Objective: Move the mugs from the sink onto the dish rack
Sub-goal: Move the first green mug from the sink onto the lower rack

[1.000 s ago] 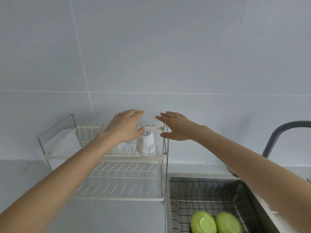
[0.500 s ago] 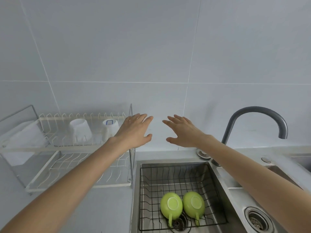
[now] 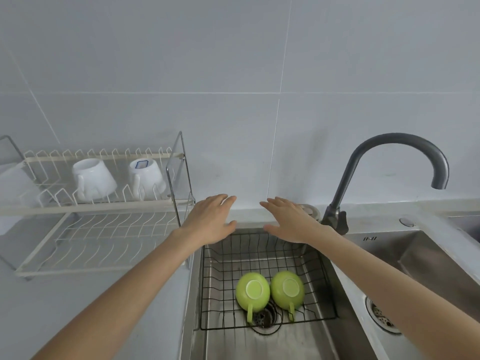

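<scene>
Two green mugs, the left one (image 3: 252,291) and the right one (image 3: 287,289), lie upside down side by side in a black wire basket (image 3: 223,268) inside the steel sink (image 3: 345,331), handles toward me. Two white mugs (image 3: 93,178) (image 3: 146,175) stand upside down on the upper tier of the white two-tier dish rack (image 3: 98,206) at the left. My left hand (image 3: 210,219) and my right hand (image 3: 288,220) hover flat, palms down, fingers apart, above the sink's far edge, well above the green mugs. Both hold nothing.
A dark curved faucet (image 3: 389,162) rises behind the sink at the right. A second basin with a drain (image 3: 384,315) lies further right. A white board-like item (image 3: 13,185) sits at the rack's left end. Tiled wall stands directly behind.
Both hands have moved from over the rack's upper tier rightward and down to the sink's far edge. The view has swung right and down, bringing the green mugs into full view.
</scene>
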Tool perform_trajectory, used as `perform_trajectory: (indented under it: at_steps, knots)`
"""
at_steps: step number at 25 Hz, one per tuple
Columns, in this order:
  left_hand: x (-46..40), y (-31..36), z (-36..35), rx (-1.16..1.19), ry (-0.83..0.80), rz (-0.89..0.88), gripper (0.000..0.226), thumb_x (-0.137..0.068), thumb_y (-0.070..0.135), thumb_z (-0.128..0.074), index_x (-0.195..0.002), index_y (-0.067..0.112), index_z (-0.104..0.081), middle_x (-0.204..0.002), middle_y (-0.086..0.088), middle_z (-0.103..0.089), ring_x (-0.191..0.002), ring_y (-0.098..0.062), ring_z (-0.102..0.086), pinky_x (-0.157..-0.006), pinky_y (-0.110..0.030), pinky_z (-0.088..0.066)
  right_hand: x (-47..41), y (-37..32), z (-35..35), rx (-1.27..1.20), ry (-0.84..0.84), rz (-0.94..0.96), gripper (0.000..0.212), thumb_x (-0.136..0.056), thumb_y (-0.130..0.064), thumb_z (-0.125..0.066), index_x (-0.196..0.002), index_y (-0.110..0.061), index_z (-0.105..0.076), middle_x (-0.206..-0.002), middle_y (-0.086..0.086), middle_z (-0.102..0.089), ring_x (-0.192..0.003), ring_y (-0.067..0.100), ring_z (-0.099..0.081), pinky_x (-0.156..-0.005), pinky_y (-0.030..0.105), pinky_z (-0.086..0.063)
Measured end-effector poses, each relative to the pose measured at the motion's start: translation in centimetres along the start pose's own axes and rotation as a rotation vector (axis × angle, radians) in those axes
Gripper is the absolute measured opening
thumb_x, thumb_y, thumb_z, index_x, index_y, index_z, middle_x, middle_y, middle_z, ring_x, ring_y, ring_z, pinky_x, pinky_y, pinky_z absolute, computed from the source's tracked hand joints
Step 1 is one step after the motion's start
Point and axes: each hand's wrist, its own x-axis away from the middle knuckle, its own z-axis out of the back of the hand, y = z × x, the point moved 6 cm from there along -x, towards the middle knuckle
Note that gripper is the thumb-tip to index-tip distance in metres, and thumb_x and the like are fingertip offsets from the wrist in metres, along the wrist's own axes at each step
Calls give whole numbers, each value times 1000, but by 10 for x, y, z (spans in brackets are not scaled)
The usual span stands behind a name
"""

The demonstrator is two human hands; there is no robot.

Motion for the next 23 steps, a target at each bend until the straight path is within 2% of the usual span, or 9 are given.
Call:
perform_trajectory:
  at_steps: [6, 14, 20, 23]
  knots:
    - [-18, -4, -70, 161, -174, 64, 60, -93, 34, -41, -144, 17, -15, -154, -3, -22, -137, -24, -29, -108, -38, -34, -17, 32, -67, -156, -120, -58, 58, -93, -28, -46, -145, -11, -24, -150, 11, -34, -139, 27, -30, -114, 38, -25]
    - [-42, -14, -161, 243, -371, 126, 60, -92, 34, -41, -144, 17, -16, -152, -4, -25, -137, -23, -29, -107, -39, -36, -40, 64, -173, -353, -323, -202, 55, -94, -26, -44, -144, -14, -26, -150, 10, -34, -136, 28, -35, -110, 41, -36]
    - [-44, -17, -244, 435, -507, 266, 64, -91, 36, -45, -144, 18, -16, -151, -4, -28, -136, -22, -33, -109, -38, -35, -45, 69, -247, -460, -460, -332, 56, -93, -25, -45, -144, -14, -25, -138, 15, -47, -121, 31, -51, -96, 39, -46]
    - [-41, -18, -281, 533, -553, 364, 65, -91, 36, -46, -145, 17, -14, -151, -5, -28, -136, -22, -32, -108, -37, -33, -49, 69, -270, -488, -507, -380, 58, -93, -25, -44, -145, -13, -20, -135, 19, -48, -118, 33, -53, -95, 39, -47]
